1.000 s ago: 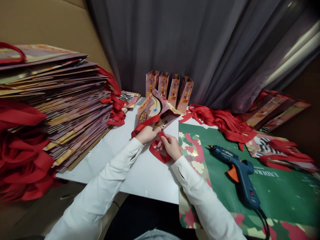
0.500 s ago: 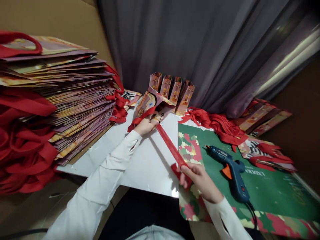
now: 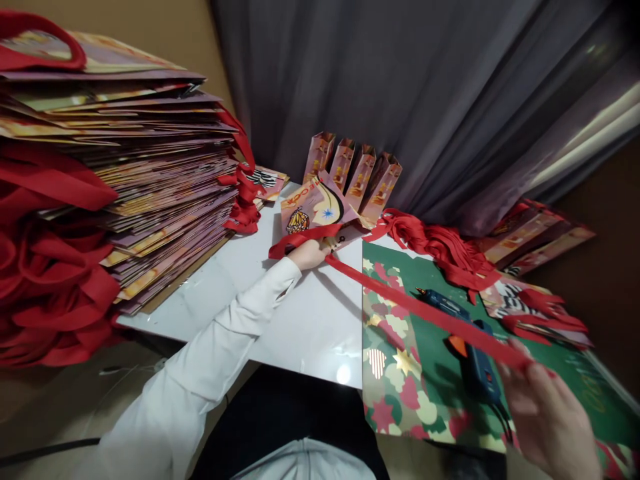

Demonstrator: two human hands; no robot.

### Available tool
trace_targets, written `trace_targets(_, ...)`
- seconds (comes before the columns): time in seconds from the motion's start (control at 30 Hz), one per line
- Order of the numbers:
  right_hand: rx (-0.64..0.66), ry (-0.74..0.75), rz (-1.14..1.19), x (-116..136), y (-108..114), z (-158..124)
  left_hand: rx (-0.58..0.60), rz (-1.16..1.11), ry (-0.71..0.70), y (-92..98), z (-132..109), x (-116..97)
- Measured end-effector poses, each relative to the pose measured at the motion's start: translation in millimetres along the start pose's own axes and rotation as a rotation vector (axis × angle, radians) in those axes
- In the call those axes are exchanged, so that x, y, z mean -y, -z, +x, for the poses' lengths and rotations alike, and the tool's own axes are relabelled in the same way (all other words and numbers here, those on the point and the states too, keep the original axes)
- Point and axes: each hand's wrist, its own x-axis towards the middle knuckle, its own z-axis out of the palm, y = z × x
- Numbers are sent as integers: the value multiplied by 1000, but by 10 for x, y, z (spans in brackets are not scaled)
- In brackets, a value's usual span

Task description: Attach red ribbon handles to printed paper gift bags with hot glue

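My left hand is closed on the near edge of a folded paper gift bag that lies on the white table, pinning it down. A red ribbon runs taut from that bag across to my right hand, which pinches its far end low at the right. The ribbon passes above a blue glue gun lying on the green patterned sheet.
A tall stack of flat gift bags with red handles fills the left. Several upright folded bags stand before the grey curtain. A heap of red ribbons and more flat bags lie at the right.
My right hand has drawn the red ribbon out from the bag, down and far to the right, stretching it straight. My left hand stays on the bag.
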Motion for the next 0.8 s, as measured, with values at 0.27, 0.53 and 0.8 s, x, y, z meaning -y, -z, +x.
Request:
trace_targets(0.27,761,-86,70,-79,-1798,375,82,-15,-71,-35,-45,-51)
trace_targets(0.53,1018,-133,-148,-539,-2665,212,201,-17,-100,-109,-89,-68)
trace_targets(0.8,1067,-108,-190,-539,-2597,200,181,-39,-72,-200,-121,-146)
